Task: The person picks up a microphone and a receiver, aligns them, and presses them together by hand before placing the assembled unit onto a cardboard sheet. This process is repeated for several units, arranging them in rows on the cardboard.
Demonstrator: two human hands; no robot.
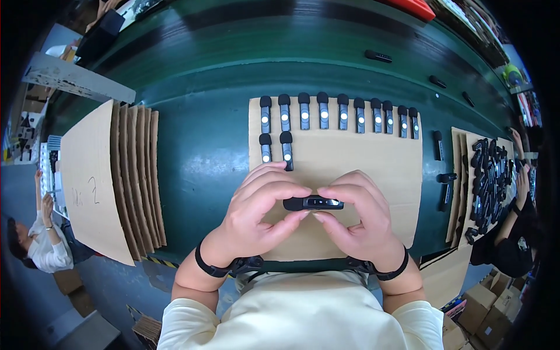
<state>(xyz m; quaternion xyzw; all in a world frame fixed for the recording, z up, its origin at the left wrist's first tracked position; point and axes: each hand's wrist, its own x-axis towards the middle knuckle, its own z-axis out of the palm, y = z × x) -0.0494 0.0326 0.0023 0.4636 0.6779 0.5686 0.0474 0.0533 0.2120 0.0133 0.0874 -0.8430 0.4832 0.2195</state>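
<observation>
Between my two hands, over a cardboard sheet (350,157), lies a small black clip-on microphone (319,202) with a foam cap at its left end. My left hand (265,201) pinches it near the foam cap with thumb and forefinger. Thumb and forefinger of my right hand (359,207) grip its body to the right of that. Beyond my hands a row of several similar microphones (322,111) stretches along the sheet's far edge, foam caps pointing away. Two more start a second row at the left, one (265,149) beside another (286,146) that my left fingers partly cover.
Cardboard sheets (137,175) stand stacked at the left on the green table (198,128). A pile of black microphones (490,181) fills a cardboard surface at the right, near another person (507,233). Loose microphones (438,146) lie beside it. A second person (49,239) sits far left.
</observation>
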